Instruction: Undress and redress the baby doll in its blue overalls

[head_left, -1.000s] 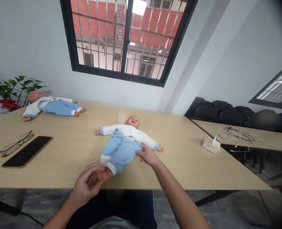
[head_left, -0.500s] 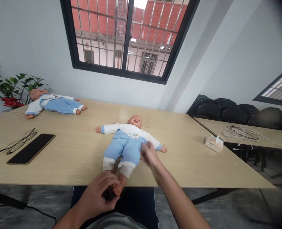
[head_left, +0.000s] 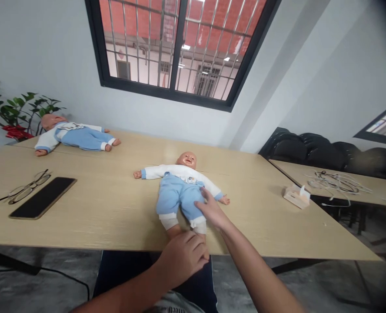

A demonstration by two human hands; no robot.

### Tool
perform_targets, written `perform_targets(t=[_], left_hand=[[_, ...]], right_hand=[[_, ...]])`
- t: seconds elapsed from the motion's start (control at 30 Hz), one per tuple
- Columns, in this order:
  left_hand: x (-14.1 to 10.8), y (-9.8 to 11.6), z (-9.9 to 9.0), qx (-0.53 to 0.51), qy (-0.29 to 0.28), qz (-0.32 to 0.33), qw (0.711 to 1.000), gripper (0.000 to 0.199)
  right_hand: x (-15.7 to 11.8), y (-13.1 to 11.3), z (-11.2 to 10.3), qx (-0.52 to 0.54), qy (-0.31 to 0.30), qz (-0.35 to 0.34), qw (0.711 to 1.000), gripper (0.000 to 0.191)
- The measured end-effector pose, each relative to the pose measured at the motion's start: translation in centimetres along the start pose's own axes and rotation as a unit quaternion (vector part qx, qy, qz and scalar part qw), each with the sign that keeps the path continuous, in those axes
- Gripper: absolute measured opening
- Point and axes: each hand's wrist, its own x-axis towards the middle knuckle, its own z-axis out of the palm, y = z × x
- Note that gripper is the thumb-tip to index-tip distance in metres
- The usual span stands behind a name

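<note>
A baby doll (head_left: 187, 161) in a white top and blue trousers lies on its back, head away from me, legs toward the table's front edge. My left hand (head_left: 184, 257) is closed round the doll's lower leg and foot on the right side of the view, hiding most of the feet. Against the hip and thigh of the blue trousers (head_left: 187, 196) rests my right hand (head_left: 214, 211), thumb and fingers apart. The trousers are pulled up over the top's hem, with white cuffs below the knees.
On the wooden table (head_left: 108, 182) a second doll (head_left: 82, 137) lies at the back left. Glasses (head_left: 26, 189) and a phone (head_left: 43, 198) are at the left. A tissue box (head_left: 296, 196) stands at the right. Cables (head_left: 339, 181) lie on another table.
My left hand has moved right with the doll's leg, and the legs have swung right. My right hand's thumb and fingers have spread apart on the trousers.
</note>
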Motion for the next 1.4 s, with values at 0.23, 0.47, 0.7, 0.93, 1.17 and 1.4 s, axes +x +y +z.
perform_targets(t=[0.23,0.47,0.7,0.93,1.17,1.4], left_hand=[[2.4,-4.3,-5.3,-0.238,-0.018,-0.033,0.970,0.024],[7.0,-22.5,-5.4,-0.220,0.103,-0.358,0.902,0.028],[6.8,-26.6,-1.7,-0.264,0.062,-0.320,0.908,0.028],[6.7,-25.2,-2.4,-0.194,0.125,-0.314,0.921,0.013],[6.1,-23.4,-3.1,-0.297,0.113,-0.278,0.907,0.014],[6.0,-24.0,-2.6,-0.297,0.107,-0.313,0.896,0.023]], right_hand=[[1.0,-1.6,-2.6,-0.125,-0.007,-0.057,0.991,0.072],[9.5,-9.0,3.9,-0.373,-0.040,-0.201,0.905,0.034],[13.0,-8.5,7.5,-0.548,-0.058,-0.221,0.805,0.030],[13.3,-8.1,6.1,-0.436,-0.076,-0.223,0.869,0.009],[12.6,-8.3,4.9,-0.355,-0.132,-0.232,0.896,0.032],[12.2,-7.9,4.4,-0.401,-0.129,-0.215,0.881,0.026]])
